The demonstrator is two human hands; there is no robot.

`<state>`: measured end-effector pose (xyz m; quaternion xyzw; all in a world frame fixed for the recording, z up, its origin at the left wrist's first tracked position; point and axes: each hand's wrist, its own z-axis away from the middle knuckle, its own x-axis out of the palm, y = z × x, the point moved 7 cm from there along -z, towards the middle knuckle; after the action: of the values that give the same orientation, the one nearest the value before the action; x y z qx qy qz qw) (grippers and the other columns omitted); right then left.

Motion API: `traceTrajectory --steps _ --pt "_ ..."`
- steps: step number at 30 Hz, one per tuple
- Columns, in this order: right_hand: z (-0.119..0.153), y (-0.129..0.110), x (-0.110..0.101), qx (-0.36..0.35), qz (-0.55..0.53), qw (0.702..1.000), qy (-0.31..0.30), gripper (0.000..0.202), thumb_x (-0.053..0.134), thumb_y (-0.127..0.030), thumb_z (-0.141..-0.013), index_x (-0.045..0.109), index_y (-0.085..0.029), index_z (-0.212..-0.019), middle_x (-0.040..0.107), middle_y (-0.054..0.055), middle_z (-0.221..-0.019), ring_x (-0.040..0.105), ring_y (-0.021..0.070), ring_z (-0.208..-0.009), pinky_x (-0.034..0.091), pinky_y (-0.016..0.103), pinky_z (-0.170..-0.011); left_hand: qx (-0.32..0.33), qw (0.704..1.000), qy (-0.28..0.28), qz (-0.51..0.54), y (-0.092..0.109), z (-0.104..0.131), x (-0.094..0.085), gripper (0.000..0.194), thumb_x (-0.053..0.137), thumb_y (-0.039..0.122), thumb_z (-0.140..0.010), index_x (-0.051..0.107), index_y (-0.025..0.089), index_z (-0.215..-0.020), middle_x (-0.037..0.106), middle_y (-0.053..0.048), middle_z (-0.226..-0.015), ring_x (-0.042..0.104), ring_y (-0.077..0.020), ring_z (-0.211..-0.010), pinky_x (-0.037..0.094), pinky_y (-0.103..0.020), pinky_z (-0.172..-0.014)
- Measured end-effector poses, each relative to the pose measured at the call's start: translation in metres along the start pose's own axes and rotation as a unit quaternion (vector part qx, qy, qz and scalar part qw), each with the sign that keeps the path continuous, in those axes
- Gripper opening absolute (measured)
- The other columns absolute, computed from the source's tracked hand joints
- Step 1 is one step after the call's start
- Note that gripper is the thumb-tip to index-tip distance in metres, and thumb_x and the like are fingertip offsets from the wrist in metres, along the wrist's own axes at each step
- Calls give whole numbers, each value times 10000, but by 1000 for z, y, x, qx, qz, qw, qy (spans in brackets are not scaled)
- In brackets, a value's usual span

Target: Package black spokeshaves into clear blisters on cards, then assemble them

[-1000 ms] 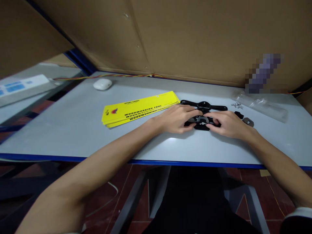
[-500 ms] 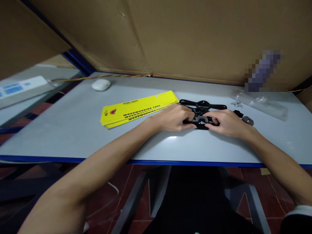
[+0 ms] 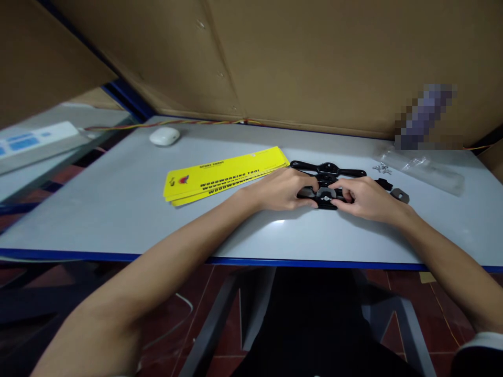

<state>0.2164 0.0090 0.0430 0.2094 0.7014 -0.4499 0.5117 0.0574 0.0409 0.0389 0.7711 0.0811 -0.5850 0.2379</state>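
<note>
A black spokeshave (image 3: 327, 204) lies low on the grey table between my hands, a grey metal blade (image 3: 326, 192) on its middle and a small silver screw showing. My left hand (image 3: 288, 189) is closed round its left handle, the thumb along the near edge. On the other side, my right hand (image 3: 360, 198) pinches the spokeshave near the blade with thumb and forefinger. Just behind lies another black spokeshave body (image 3: 328, 168), with more black metal partly hidden by my fingers. To the right are a loose blade (image 3: 400, 195), a black cap piece (image 3: 383, 184) and several small silver screws (image 3: 382, 168).
Yellow printed cards (image 3: 226, 175) lie stacked left of my hands. Farther back is a white rounded case (image 3: 164, 136). A clear plastic sleeve (image 3: 426, 170) rests at the right rear, before a cardboard wall (image 3: 306, 68). The table's blue front edge (image 3: 275, 263) runs close to me.
The view has shifted very slightly. My left fingers have shifted a little at the blade; both hands otherwise keep their places on the spokeshave.
</note>
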Motion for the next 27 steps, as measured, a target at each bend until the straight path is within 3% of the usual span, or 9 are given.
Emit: traceTrajectory --steps 9,14,27 --pt "1 -3 -2 -14 6 1000 -6 371 574 -349 -971 745 -146 -1230 641 28 -727 517 170 -638 355 347 -661 -11 1000 -14 -4 -2 1 2 390 643 483 -962 742 171 -1173 785 -86 -982 700 -219 -792 444 -312 -668" --pt "3 -3 -2 -21 15 1000 -13 390 548 -361 -995 735 -156 -1270 651 35 -751 521 176 -657 361 352 -678 3 1000 -24 -18 0 3 1 397 597 413 -973 727 158 -1249 786 -110 -1089 727 -241 -890 501 -329 -744" --pt "3 -4 -2 -28 20 999 -9 381 559 -356 -991 731 -162 -1270 626 22 -740 505 174 -663 334 335 -664 -2 1000 -31 -2 1 4 0 401 612 370 -957 720 167 -1285 781 -117 -1128 729 -260 -939 536 -361 -804"
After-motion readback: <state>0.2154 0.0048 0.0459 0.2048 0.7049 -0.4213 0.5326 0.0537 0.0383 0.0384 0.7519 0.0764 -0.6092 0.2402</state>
